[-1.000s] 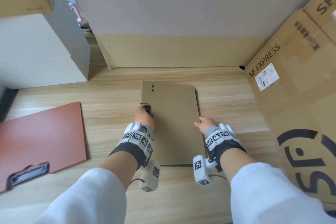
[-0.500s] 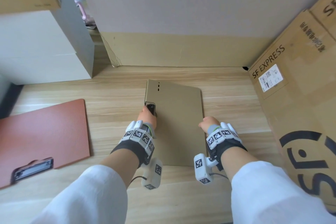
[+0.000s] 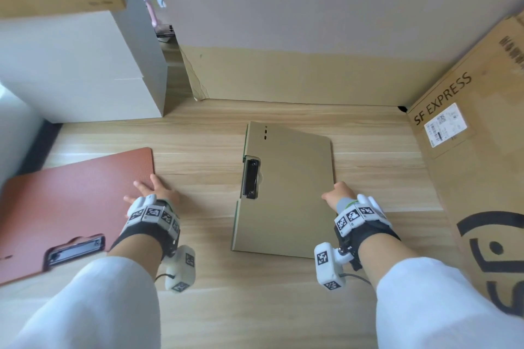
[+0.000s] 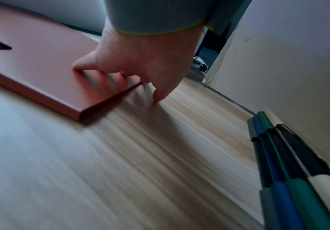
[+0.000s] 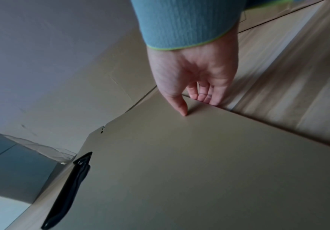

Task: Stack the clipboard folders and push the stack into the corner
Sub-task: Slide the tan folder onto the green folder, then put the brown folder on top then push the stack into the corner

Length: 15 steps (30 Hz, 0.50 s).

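A stack of clipboard folders topped by a tan folder (image 3: 286, 187) (image 5: 179, 163) lies mid-table, its black clip (image 3: 250, 178) on the left side. The left wrist view shows the stack's grey, blue, green and cream edges (image 4: 282, 186). My right hand (image 3: 333, 193) (image 5: 196, 102) holds the stack's right edge, thumb on top and fingers curled down over the side. A red clipboard folder (image 3: 71, 201) (image 4: 42, 62) lies apart at the left. My left hand (image 3: 154, 188) (image 4: 121, 77) rests straight fingers on its right end, thumb down on the table beside the edge.
A cardboard wall (image 3: 283, 73) closes the back and an SF EXPRESS box (image 3: 467, 164) the right; they meet at the far right corner (image 3: 401, 108). A white box (image 3: 79, 71) stands at the back left. Bare wooden table (image 3: 198, 156) lies between the two folders.
My left hand has let go of the tan folder's clip side and moved left onto the red folder. My right hand stays at the stack's right edge.
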Each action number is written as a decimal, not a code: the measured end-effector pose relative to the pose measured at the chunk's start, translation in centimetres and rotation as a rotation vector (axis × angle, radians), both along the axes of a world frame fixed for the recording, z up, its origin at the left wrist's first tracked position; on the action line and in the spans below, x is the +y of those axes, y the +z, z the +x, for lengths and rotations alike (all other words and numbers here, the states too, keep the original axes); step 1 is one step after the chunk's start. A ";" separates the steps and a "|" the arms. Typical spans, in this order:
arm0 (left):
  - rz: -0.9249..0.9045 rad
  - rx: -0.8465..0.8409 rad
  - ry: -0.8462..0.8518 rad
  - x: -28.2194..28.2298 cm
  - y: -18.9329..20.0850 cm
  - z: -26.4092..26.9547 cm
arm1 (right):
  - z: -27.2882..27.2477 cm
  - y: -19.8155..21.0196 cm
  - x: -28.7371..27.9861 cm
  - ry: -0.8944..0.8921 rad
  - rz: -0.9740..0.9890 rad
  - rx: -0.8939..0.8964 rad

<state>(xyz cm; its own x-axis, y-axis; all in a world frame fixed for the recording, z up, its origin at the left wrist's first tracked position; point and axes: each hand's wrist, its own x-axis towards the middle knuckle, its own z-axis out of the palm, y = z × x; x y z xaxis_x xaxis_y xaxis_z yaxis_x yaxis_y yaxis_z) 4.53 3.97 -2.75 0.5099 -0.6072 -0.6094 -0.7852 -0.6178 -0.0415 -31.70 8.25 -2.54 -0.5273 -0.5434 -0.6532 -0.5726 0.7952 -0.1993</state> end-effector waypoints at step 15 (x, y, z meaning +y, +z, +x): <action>-0.087 0.227 -0.219 0.0 2.2 -6.2 | 0.5 0.5 0.3 0.011 -0.020 0.046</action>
